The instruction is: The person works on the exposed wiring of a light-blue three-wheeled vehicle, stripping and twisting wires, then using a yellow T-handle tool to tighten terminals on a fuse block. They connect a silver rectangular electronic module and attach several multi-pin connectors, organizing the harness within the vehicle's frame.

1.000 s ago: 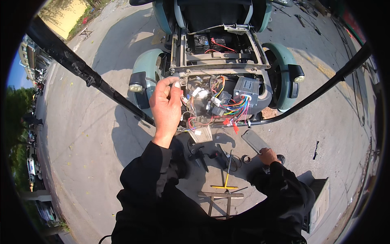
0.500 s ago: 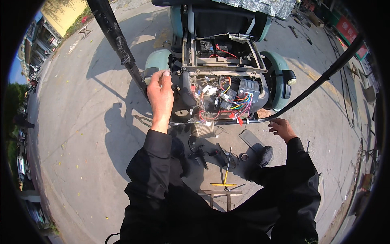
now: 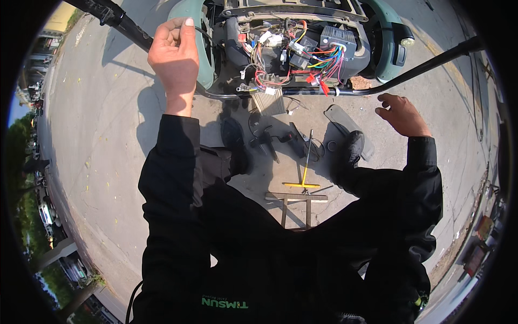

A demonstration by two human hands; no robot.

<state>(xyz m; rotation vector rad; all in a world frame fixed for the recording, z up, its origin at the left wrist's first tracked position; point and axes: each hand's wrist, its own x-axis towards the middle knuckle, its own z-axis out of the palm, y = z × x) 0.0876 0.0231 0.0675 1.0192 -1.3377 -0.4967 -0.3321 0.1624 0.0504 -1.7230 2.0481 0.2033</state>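
My left hand [image 3: 175, 59] is raised in front of the black tube frame [image 3: 127, 28] at the upper left. Its fingers are curled in and the thumb points up; a thin dark line shows by the thumb, but what the hand holds, if anything, is hidden. Lower on the right, my right hand [image 3: 403, 114] hovers just under the bent tube, fingers loosely bent and apart, holding nothing. Between them lies the opened front of a small green vehicle, with a tangle of coloured wires [image 3: 324, 59], white connectors [image 3: 275, 40] and a grey finned control box [image 3: 339, 39].
A ribbed metal block [image 3: 268, 102] sits below the tube. On the concrete lie a yellow-handled T-shaped tool [image 3: 302, 185], black parts [image 3: 264, 141] and a long grey plate [image 3: 345, 121], near my shoes. A small wooden stool [image 3: 296, 198] stands between my legs. Green fenders [image 3: 389, 43] flank the wiring.
The view has tilted down, so the vehicle sits higher in the picture. My left hand now overlaps the tube frame at the left. My right hand stays apart, near the bent tube.
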